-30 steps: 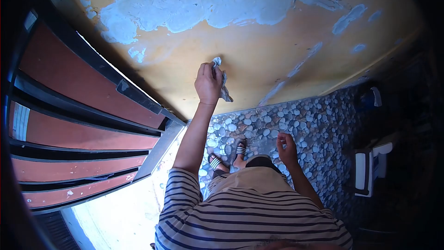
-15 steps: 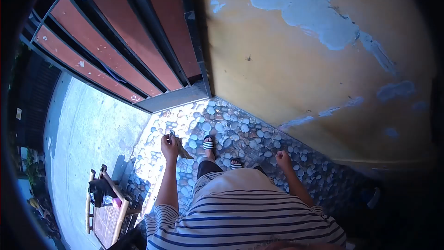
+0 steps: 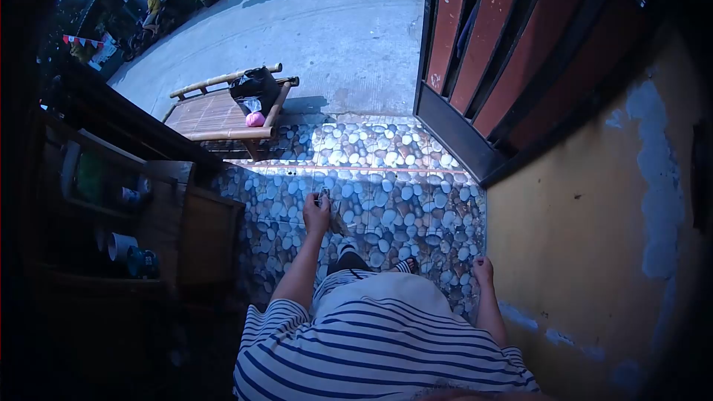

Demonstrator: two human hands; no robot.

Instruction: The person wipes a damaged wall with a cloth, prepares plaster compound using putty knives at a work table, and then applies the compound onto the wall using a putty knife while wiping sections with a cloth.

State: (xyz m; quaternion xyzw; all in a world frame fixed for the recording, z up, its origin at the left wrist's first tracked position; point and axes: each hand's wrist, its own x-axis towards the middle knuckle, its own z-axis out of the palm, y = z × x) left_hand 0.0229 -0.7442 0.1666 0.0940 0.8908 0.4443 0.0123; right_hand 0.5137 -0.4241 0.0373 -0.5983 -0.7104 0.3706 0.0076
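Ideally, left hand (image 3: 316,214), pinched on the limp grey-brown cloth (image 3: 338,224), clears the dark-clad legs (image 3: 349,261); right hand (image 3: 483,270) half-curled, can't tell if empty.

Out past the pebbled floor (image 3: 386,215) lies the street (image 3: 349,37), with the bamboo bench (image 3: 204,111) ahead on the left, a bag (image 3: 256,87) on its right end. Gate (image 3: 497,52) ahead right, wall (image 3: 572,252) along the right side, and over on the left, a cabinet (image 3: 208,234) beside a cup (image 3: 121,246).
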